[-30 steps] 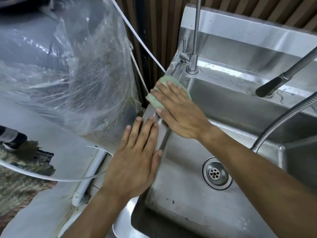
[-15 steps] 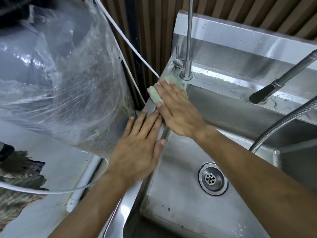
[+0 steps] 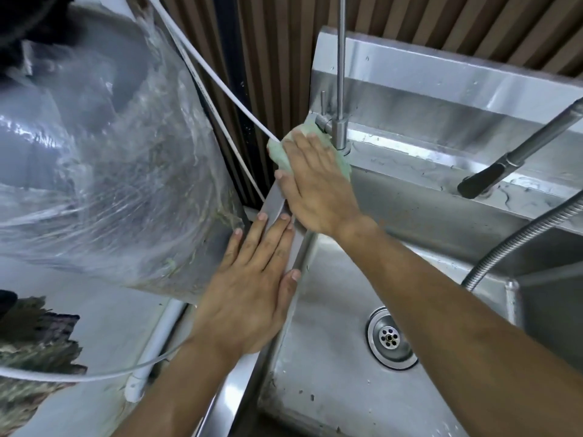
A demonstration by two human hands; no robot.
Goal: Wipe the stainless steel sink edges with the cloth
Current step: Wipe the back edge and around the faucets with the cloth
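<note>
A pale green, soft folded cloth point(image 3: 310, 152) is pressed flat against the far left corner of the stainless steel sink edge point(image 3: 277, 200), just beside the base of a slim upright steel tap point(image 3: 340, 89). The right hand point(image 3: 312, 187) lies on top of it with its fingers point(image 3: 303, 146) straight and spread; nothing is gripped, the cloth is only held down by the palm. The left hand point(image 3: 252, 288) rests flat on the same edge nearer the body, fingers extended, apparently as a brace.

The cloth is judged light, limp and probably damp, so it should conform to the rim. It is likely best handled under a flat palm with its folds kept together, since a loose corner could bunch or slip on the smooth, wet steel.

The tap base and its small side lever point(image 3: 322, 104) crowd the corner and are judged the main obstruction. A white hose point(image 3: 220, 86) crosses close behind the cloth. A large clear plastic bag point(image 3: 110, 171) bulges against the left rim. A black-tipped pull-out faucet point(image 3: 492, 175) and a coiled metal hose point(image 3: 517, 238) lie to the right, well apart, with the round drain point(image 3: 391, 339) in the basin below.
</note>
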